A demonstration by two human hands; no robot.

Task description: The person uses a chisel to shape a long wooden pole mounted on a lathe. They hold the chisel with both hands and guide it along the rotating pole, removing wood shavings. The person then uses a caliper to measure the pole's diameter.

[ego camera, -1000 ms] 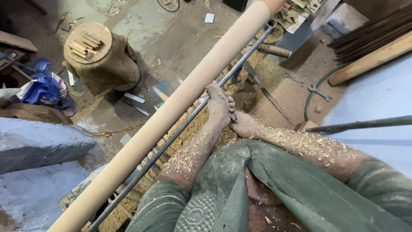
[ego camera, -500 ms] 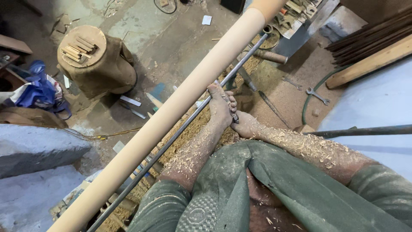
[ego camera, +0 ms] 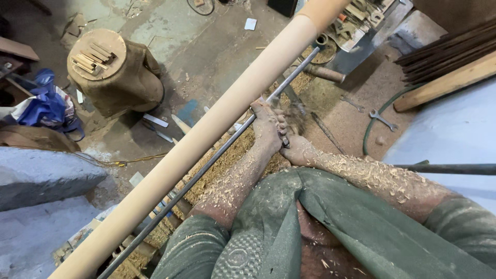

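A long pale wooden pole (ego camera: 206,142) runs diagonally from bottom left to top right. Beside it lies a thin grey metal bar (ego camera: 217,160), parallel to the pole. My left hand (ego camera: 266,126) rests on this bar, fingers curled over a turning tool whose tip meets the pole. My right hand (ego camera: 297,150) sits just behind it, closed on the tool's handle, which is mostly hidden. Wood shavings (ego camera: 232,181) coat both forearms and are flying up near the hands.
A round wooden stump (ego camera: 111,70) with small sticks on top stands at the left. Blue cloth (ego camera: 46,106) lies further left. Wrenches (ego camera: 380,119) and a green hose (ego camera: 369,129) lie on the sawdust floor at the right. Planks (ego camera: 449,77) lean at the top right.
My view has shifted slightly; both hands stay on the tool against the pole, and more shavings spray up by the fingers.
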